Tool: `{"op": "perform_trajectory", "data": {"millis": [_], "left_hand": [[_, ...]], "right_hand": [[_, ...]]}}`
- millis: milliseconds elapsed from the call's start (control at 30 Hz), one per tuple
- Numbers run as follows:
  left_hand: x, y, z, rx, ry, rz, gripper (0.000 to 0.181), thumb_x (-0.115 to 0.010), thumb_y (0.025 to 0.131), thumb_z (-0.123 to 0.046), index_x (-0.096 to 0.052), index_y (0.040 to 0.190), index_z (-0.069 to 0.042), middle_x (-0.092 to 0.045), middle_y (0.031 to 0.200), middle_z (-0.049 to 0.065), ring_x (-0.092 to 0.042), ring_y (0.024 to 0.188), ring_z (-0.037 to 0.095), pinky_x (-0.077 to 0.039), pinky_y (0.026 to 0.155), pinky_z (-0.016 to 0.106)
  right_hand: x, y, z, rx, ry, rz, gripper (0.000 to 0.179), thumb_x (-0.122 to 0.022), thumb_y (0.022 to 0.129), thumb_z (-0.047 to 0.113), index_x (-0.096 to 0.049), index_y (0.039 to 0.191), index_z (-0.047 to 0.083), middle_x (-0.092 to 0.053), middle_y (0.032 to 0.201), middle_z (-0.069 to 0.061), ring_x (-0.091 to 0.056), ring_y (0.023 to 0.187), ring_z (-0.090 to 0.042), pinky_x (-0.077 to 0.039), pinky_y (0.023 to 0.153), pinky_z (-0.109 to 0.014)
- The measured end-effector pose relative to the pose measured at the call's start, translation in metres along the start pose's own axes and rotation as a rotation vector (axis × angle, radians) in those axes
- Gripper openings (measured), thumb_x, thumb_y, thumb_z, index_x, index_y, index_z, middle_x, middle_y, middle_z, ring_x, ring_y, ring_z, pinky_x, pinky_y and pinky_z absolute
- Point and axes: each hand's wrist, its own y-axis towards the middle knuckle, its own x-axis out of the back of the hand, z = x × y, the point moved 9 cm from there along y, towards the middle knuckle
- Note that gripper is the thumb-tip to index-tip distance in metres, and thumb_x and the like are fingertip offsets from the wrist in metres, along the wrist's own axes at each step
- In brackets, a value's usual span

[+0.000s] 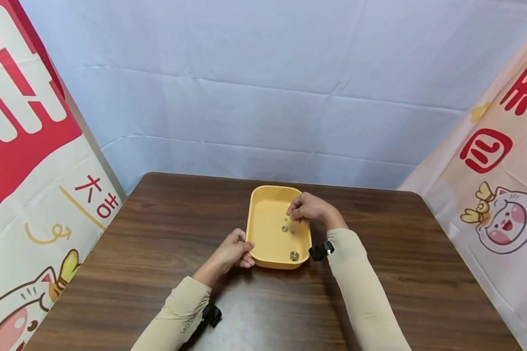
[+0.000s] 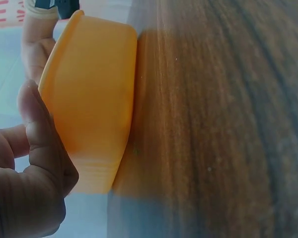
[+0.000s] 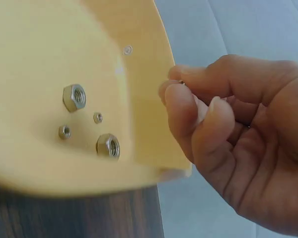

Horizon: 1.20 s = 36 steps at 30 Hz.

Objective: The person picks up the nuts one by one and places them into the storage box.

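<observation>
A yellow plastic tray [image 1: 270,243] sits on the table, with several steel hex nuts of different sizes on its floor. One large nut [image 1: 294,256] lies by the near right corner; in the right wrist view another large nut [image 3: 74,97] shows beside two small nuts [image 3: 98,117]. My left hand [image 1: 234,251] grips the tray's near left corner, thumb at the rim and fingers against the outer wall [image 2: 97,94]. Above the tray's right side, my right hand [image 1: 309,207] pinches a tiny metal piece [image 3: 182,83] between thumb and forefinger; the fingertips hide most of it.
The dark wood-grain table [image 1: 158,273] extends around the tray. A pale cloth [image 1: 246,107] hangs behind it, and printed banners [image 1: 505,195] flank both sides. A black wrist camera [image 1: 319,251] on the right arm is close to the tray's right rim.
</observation>
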Motion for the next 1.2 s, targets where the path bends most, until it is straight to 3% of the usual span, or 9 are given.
{"op": "perform_trajectory", "data": {"millis": [333,767,1000,1200], "left_hand": [[0.0,0.002,0.0,-0.019,-0.014,-0.003,0.019,-0.047,0.094,-0.001,-0.028,0.097,-0.001,-0.053,0.056,0.013,-0.057,0.044,0.016,-0.049,0.04,0.023],[-0.001,0.006,0.005,0.008,-0.037,0.038,0.017,-0.046,0.095,-0.001,-0.029,0.098,-0.001,-0.058,0.058,0.015,-0.06,0.048,0.017,-0.052,0.044,0.025],[0.0,0.008,0.007,0.013,-0.031,0.021,0.018,-0.048,0.094,-0.003,-0.031,0.098,-0.002,-0.059,0.059,0.017,-0.061,0.049,0.019,-0.052,0.044,0.026],[0.001,0.009,0.007,0.017,-0.028,0.019,0.016,-0.047,0.094,-0.003,-0.031,0.097,-0.003,-0.059,0.06,0.017,-0.061,0.049,0.019,-0.053,0.044,0.026]], "right_hand": [[-0.011,0.013,0.011,0.007,-0.067,0.066,0.018,-0.051,0.087,-0.004,-0.062,0.1,-0.011,-0.063,0.076,-0.02,-0.056,0.059,-0.019,-0.052,0.056,-0.029],[-0.028,0.032,0.007,-0.074,-0.263,0.136,0.016,-0.055,0.083,-0.009,-0.067,0.094,-0.006,-0.061,0.064,-0.007,-0.048,0.048,-0.013,-0.048,0.05,-0.026],[-0.032,0.036,0.0,-0.113,-0.284,0.153,0.009,-0.06,0.081,-0.007,-0.067,0.086,-0.003,-0.058,0.061,-0.005,-0.045,0.048,-0.012,-0.043,0.048,-0.023],[-0.033,0.037,-0.001,-0.122,-0.257,0.157,0.011,-0.061,0.084,-0.003,-0.069,0.092,0.0,-0.063,0.069,-0.009,-0.047,0.05,-0.014,-0.044,0.049,-0.027]]}}
